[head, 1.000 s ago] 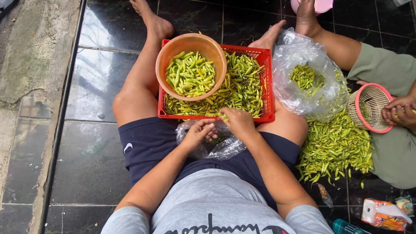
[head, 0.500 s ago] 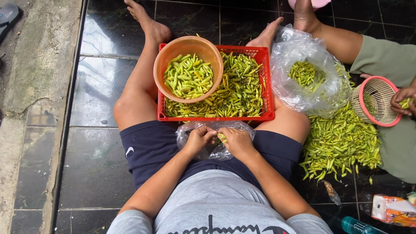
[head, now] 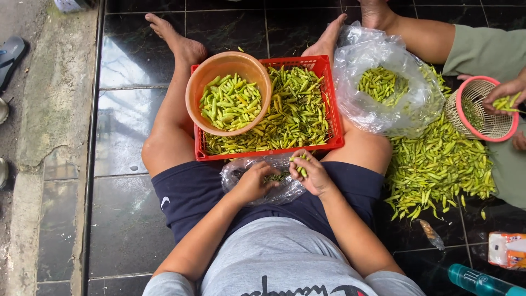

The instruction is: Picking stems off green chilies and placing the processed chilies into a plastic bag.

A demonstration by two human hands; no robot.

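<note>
Down on the lap, the left hand [head: 253, 183] rests on a clear plastic bag [head: 257, 181], fingers curled loosely on it, grasping nothing I can make out. Just beside it, the right hand [head: 311, 174] pinches a few green chili peppers [head: 300, 163] near the red crate [head: 329, 104]. Farther right, another person's hand [head: 501, 93] holds chilies over a pink basket [head: 482, 109].

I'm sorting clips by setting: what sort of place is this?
Probably a home porch or terrace: people sit barefoot on a dark tiled floor beside a concrete edge, sorting green chillies heaped on it.
</note>
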